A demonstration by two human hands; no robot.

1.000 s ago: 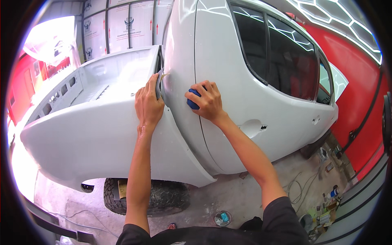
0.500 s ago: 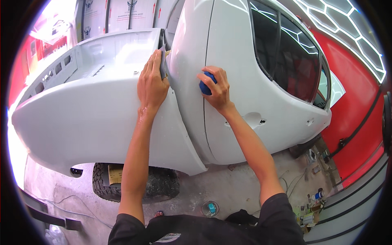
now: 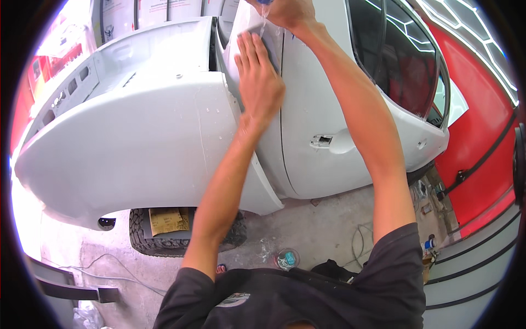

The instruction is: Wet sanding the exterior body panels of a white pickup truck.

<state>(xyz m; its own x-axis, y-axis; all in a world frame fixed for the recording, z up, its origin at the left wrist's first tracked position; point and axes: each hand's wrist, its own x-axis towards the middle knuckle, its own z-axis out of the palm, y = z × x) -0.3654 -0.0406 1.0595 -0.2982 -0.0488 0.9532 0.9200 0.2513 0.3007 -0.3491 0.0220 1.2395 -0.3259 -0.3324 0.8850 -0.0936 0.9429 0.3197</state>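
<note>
my left hand (image 3: 258, 82) lies flat on the white car panel (image 3: 137, 137) mid-top. the door (image 3: 329, 109) blocks the right; open floor (image 3: 307, 230) sits low in the middle.

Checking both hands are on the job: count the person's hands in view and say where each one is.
2. The left hand lies flat on the white car body beside the rear door's front edge. The right hand is higher up at the picture's top edge, partly cut off, gripping something blue.
</note>
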